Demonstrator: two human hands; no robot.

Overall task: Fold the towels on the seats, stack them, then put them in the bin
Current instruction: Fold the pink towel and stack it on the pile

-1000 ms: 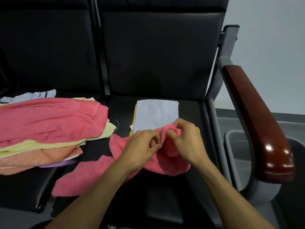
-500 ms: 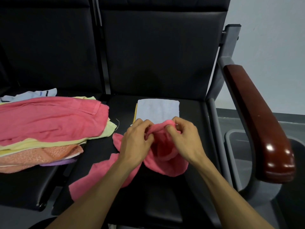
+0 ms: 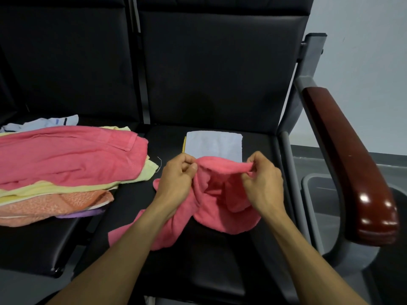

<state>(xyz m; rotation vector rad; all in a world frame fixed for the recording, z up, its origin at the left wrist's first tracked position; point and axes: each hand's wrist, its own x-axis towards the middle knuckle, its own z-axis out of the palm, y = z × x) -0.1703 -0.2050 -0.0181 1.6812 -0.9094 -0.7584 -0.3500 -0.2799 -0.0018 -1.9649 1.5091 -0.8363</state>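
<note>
STEP: fold started, pink towel (image 3: pixel 222 201) crumpled at frame centre on the seat (image 3: pixel 220 271) | GRIP: top edge pinched by left hand (image 3: pixel 177 176) and right hand (image 3: pixel 263 183) | NEXT: edge to be stretched flat, judged | BIN: bin (image 3: pixel 317 194) at right edge.

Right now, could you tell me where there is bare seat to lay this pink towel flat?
Bare seat lies in front of the folded pale towel, under the pink towel pinched by the left hand and right hand. The left seat is crowded by the towel pile.
</note>
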